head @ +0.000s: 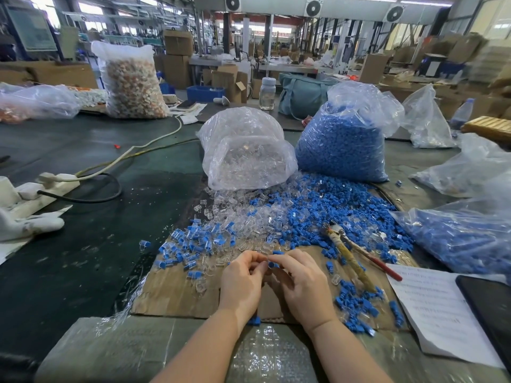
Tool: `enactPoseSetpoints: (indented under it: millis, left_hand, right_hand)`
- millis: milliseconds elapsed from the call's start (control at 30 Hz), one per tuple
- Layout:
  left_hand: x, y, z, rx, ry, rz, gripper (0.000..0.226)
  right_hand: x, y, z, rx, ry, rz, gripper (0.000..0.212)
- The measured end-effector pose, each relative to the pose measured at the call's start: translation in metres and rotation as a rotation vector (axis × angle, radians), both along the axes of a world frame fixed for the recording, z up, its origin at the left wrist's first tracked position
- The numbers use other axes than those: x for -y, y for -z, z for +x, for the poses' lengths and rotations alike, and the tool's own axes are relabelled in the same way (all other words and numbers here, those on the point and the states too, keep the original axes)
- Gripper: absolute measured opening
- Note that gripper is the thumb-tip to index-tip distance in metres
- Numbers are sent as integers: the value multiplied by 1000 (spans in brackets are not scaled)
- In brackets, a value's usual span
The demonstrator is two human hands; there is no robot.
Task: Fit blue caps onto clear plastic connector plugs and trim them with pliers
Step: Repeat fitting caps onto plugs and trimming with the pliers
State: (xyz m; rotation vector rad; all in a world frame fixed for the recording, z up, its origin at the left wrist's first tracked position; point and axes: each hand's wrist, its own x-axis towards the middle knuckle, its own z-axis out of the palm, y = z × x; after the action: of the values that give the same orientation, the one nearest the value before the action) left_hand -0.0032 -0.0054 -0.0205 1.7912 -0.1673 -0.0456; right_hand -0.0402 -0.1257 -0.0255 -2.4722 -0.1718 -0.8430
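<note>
My left hand (pixel 242 283) and my right hand (pixel 300 286) meet over a cardboard sheet (pixel 177 294). The right fingers pinch a blue cap (pixel 272 264); the left fingers curl round something small against it, probably a clear plug, mostly hidden. Loose blue caps (pixel 331 211) and clear plugs (pixel 235 205) lie heaped just beyond. Capped plugs (pixel 190 244) are scattered to the left. Pliers (pixel 351 255) with wrapped handles lie to the right of my hands.
A bag of clear plugs (pixel 246 150) and a bag of blue caps (pixel 343 142) stand behind the heap. Another bag of blue parts (pixel 464 236) lies right. Paper (pixel 442 310) and a phone (pixel 492 305) are near right. A power strip (pixel 41 186) with cables sits left.
</note>
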Motion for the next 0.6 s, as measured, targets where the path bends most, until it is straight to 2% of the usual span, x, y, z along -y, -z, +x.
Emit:
enactPoseSetpoints:
  millis: [600]
  left_hand:
    - [0, -1, 2, 7, 1, 76, 16]
  right_hand:
    - [-1, -2, -1, -25, 14, -4, 16]
